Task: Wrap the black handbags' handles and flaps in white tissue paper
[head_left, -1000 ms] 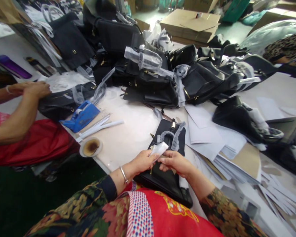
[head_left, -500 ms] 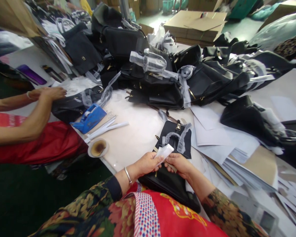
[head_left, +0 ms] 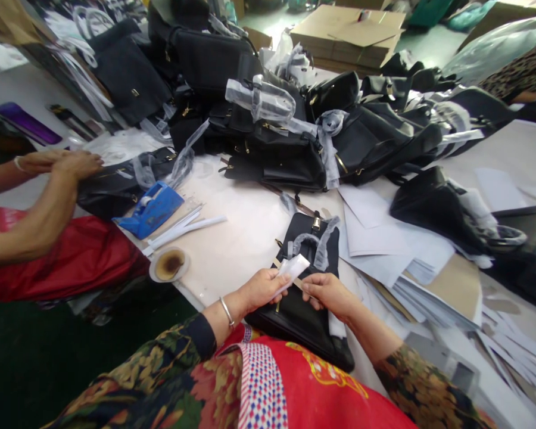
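Note:
A black handbag (head_left: 304, 333) lies on the table in front of me, its flap end away from me and its handle (head_left: 310, 238) wrapped in clear plastic. Above the bag, my left hand (head_left: 268, 287) is closed on a folded white wrapping sheet (head_left: 297, 266). Just to its right, my right hand (head_left: 326, 292) pinches the end of a narrow tan strip (head_left: 298, 283), which runs behind the white sheet. What the tan strip is made of, I cannot tell. A gold buckle (head_left: 316, 223) shows on the flap.
Black bags (head_left: 286, 155) are heaped across the back. Left of me are a blue tape dispenser (head_left: 152, 208), white strips (head_left: 183, 232) and a cup of dark residue (head_left: 170, 264). A co-worker's hands (head_left: 78, 164) rest on another bag. Paper sheets (head_left: 379, 238) lie right.
My right hand has drawn a little away from the left, baring more of the tan strip. The whole view has shifted slightly.

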Demonstrator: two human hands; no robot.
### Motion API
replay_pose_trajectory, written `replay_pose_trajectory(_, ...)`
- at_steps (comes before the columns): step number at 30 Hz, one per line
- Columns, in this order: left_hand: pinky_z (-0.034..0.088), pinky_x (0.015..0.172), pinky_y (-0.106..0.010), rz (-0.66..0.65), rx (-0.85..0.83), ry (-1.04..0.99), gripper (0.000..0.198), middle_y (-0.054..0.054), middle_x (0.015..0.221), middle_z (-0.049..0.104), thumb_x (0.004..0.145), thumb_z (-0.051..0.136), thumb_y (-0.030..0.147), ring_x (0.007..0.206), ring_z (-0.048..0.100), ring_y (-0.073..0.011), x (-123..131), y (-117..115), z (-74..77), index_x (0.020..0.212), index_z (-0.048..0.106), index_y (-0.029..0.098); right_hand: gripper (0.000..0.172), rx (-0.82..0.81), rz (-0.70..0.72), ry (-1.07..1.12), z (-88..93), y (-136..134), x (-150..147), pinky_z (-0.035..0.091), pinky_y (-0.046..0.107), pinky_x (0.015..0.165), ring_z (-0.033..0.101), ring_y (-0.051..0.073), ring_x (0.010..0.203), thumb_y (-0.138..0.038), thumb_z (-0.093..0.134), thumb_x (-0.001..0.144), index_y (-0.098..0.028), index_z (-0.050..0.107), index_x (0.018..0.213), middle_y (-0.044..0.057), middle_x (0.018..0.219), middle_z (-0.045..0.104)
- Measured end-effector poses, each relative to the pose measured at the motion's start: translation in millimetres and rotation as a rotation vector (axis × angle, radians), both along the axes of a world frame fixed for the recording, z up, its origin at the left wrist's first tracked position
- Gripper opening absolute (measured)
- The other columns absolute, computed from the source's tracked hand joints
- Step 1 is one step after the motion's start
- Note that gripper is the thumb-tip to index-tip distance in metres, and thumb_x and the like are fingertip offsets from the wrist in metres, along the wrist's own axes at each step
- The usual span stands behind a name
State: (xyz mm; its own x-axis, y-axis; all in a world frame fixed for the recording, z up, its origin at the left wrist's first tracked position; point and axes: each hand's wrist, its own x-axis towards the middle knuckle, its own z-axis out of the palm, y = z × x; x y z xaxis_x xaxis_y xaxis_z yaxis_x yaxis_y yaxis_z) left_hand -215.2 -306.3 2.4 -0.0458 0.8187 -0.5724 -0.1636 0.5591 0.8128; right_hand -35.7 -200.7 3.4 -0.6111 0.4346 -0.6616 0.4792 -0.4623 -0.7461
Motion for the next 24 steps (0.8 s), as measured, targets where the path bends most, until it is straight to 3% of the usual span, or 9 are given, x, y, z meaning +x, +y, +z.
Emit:
replay_pose_trajectory(6, 0.029, 0.042, -0.021, 0.048, 0.001, -0.034, 0.054, 0.0, 0.059, 0.057, 0.076, 0.061, 0.067, 0.042, 0.042, -0.0066, 2, 2, 6.6, 0.074, 0.062, 0.013, 0.029, 0.024, -0.023, 0.061, -6.7, -6, -7, 0.026, 0.02, 0.039, 0.042, 0.006, 0.038, -0.044, 0.069, 0.074, -0.016, 0.063, 0.074, -0.001, 0.058, 0.063)
replay_pose_trajectory(9, 0.029, 0.041, -0.021, 0.092, -0.035, -0.056, 0.054, 0.0, 0.057, 0.057, 0.073, 0.065, 0.067, 0.042, 0.043, -0.007, 2, 2, 6.8, 0.073, 0.062, 0.012, 0.032, 0.085, 0.006, 0.079, -1.0, -6, 0, 0.037, 0.021, 0.045, 0.052, 0.009, 0.047, -0.04, 0.071, 0.073, -0.017, 0.065, 0.095, -0.001, 0.069, 0.067)
replay_pose_trajectory(13, 0.031, 0.042, -0.022, 0.107, -0.078, -0.094, 0.052, -0.002, 0.056, 0.059, 0.072, 0.067, 0.063, 0.043, 0.046, -0.0084, 1, 4, 4.1, 0.072, 0.063, 0.012, 0.051, 0.232, 0.135, 0.219, 21.5, -2, 13, 0.052, 0.028, 0.067, 0.063, 0.016, 0.074, -0.027, 0.079, 0.068, -0.022, 0.061, 0.116, 0.003, 0.092, 0.069)
replay_pose_trajectory(17, 0.033, 0.043, -0.022, 0.086, -0.1, -0.049, 0.045, -0.001, 0.053, 0.057, 0.073, 0.066, 0.057, 0.043, 0.047, -0.0101, 2, 6, 1.6, 0.07, 0.063, 0.012, 0.014, 0.76, 0.393, 0.231, 39.3, 13, 4, 0.05, 0.032, 0.076, 0.061, 0.019, 0.08, -0.021, 0.063, 0.085, -0.022, 0.072, 0.097, 0.006, 0.089, 0.067)
replay_pose_trajectory(19, 0.033, 0.042, -0.023, 0.041, -0.109, 0.026, 0.041, -0.001, 0.052, 0.057, 0.075, 0.065, 0.054, 0.043, 0.048, -0.0108, 3, 6, 1.2, 0.067, 0.062, 0.014, 0.021, 0.982, 0.545, 0.221, 41.9, 24, -9, 0.048, 0.035, 0.081, 0.061, 0.021, 0.083, -0.019, 0.054, 0.091, -0.021, 0.073, 0.085, 0.009, 0.087, 0.067)
replay_pose_trajectory(22, 0.033, 0.043, -0.023, -0.06, -0.089, 0.18, 0.038, 0.0, 0.051, 0.058, 0.077, 0.062, 0.051, 0.044, 0.05, -0.0123, 4, 4, 1.8, 0.064, 0.062, 0.015, 0.016, 1.112, 0.732, 0.255, 39.8, 44, -33, 0.041, 0.046, 0.095, 0.057, 0.029, 0.108, -0.017, 0.061, 0.086, -0.019, 0.074, 0.076, 0.012, 0.105, 0.067)
replay_pose_trajectory(24, 0.035, 0.045, -0.023, -0.124, -0.047, 0.255, 0.037, -0.001, 0.053, 0.059, 0.079, 0.06, 0.05, 0.046, 0.053, -0.0133, 2, 3, 2.3, 0.064, 0.063, 0.016, 0.01, 1.04, 0.805, 0.324, 36.2, 57, -47, 0.036, 0.049, 0.103, 0.049, 0.032, 0.123, -0.016, 0.068, 0.08, -0.019, 0.074, 0.072, 0.011, 0.126, 0.062)
